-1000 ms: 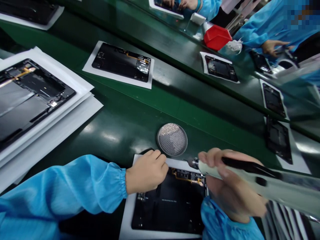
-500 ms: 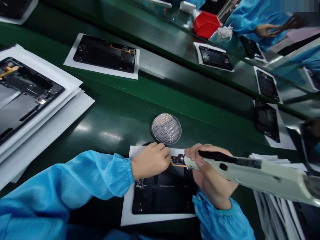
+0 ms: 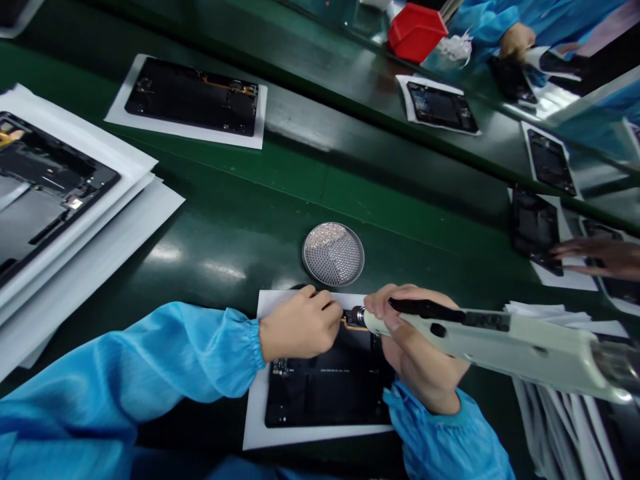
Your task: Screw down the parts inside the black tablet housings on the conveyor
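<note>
An electric screwdriver (image 3: 510, 343) with a pale green body is in my right hand (image 3: 420, 340), its fingers wrapped round the front end. Its tip points left at the upper part of an open black tablet (image 3: 330, 390), which lies on a white sheet (image 3: 257, 417). My left hand (image 3: 301, 325) rests over the tablet's top edge, close to the tip, fingers curled together; what they hold, if anything, is hidden. Just beyond my hands sits a round tray (image 3: 333, 254) of small shiny screws.
Another tablet (image 3: 195, 97) lies on a sheet at the upper left. Stacked sheets (image 3: 145, 213) with a device stand left, more sheets (image 3: 565, 413) right. Across the bench are a red bin (image 3: 416, 32), more devices and a person's hand (image 3: 517, 41). Another hand (image 3: 600, 258) touches a device at right.
A person's hand has come in from the right onto a device. Across the bench, the other person's hand has shifted over a device. My own hands have barely moved.
</note>
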Action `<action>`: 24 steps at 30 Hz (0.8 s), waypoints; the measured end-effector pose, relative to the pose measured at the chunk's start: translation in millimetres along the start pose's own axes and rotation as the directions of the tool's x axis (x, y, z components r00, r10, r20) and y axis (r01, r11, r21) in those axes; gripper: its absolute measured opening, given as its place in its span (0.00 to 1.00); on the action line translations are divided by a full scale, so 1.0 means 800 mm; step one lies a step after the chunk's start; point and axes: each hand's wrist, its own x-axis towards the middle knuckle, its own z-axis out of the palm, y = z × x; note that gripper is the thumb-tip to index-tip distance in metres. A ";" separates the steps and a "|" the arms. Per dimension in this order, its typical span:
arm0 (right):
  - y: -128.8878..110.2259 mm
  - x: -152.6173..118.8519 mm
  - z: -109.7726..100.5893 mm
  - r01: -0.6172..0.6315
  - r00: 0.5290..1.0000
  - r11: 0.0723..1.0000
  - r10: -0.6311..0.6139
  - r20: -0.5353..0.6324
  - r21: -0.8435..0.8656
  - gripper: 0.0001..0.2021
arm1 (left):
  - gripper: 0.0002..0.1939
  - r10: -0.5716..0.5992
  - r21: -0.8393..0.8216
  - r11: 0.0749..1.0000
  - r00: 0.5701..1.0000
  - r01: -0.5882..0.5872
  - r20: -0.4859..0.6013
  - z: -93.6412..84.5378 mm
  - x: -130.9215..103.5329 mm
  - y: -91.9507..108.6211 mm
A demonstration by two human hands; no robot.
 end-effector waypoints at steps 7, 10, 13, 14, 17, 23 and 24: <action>0.003 -0.003 -0.002 -0.025 1.000 0.999 0.025 -0.012 -0.043 0.11 | 0.10 0.004 0.015 1.000 0.999 -0.005 0.054 -0.006 -0.004 0.010; 0.006 -0.004 -0.002 -0.044 0.999 0.998 0.043 -0.022 -0.053 0.11 | 0.09 0.000 0.006 1.000 0.998 -0.001 0.059 -0.005 -0.004 0.011; 0.008 -0.005 -0.001 -0.040 0.999 0.997 0.039 -0.020 -0.059 0.10 | 0.09 0.000 0.003 1.000 0.999 0.000 0.053 -0.004 -0.005 0.011; 0.009 -0.004 -0.001 -0.038 0.999 0.997 0.037 -0.022 -0.061 0.10 | 0.09 -0.001 0.003 1.000 0.999 0.000 0.047 -0.004 -0.005 0.011; 0.009 -0.004 0.000 -0.046 0.998 0.996 0.043 -0.039 -0.082 0.10 | 0.09 -0.004 0.002 1.000 0.999 0.004 0.036 -0.004 -0.005 0.012; 0.010 -0.002 0.000 -0.014 0.999 0.999 0.016 0.032 -0.049 0.11 | 0.10 0.000 0.000 1.000 0.999 0.000 0.034 -0.006 -0.005 0.013; 0.011 -0.002 0.000 -0.009 0.999 0.999 0.010 0.038 -0.038 0.11 | 0.10 -0.001 -0.003 1.000 0.999 0.001 0.039 -0.006 -0.005 0.013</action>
